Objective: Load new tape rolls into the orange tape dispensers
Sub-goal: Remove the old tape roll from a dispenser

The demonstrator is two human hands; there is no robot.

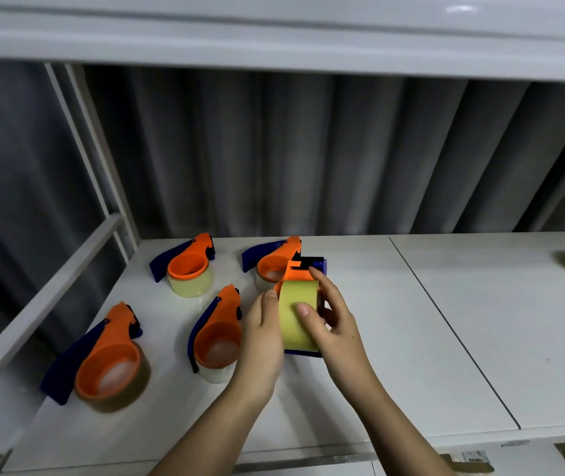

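Left hand point(263, 329): bare, no glove, no ring to be seen on the fingers that show.
Right hand point(334, 319): bare as well; short, trimmed nails can be made out on thumb and forefinger.
Forearms: both are seen uncovered from the wrist down to the lower edge of the view; no sleeve or cuff is caught anywhere along them.
Wrists: nothing is worn here, no watch, band or bracelet is shown.
Markings: a few small dark spots are picked up on the back of the right hand and its wrist.
Rest of the body: not brought into view.
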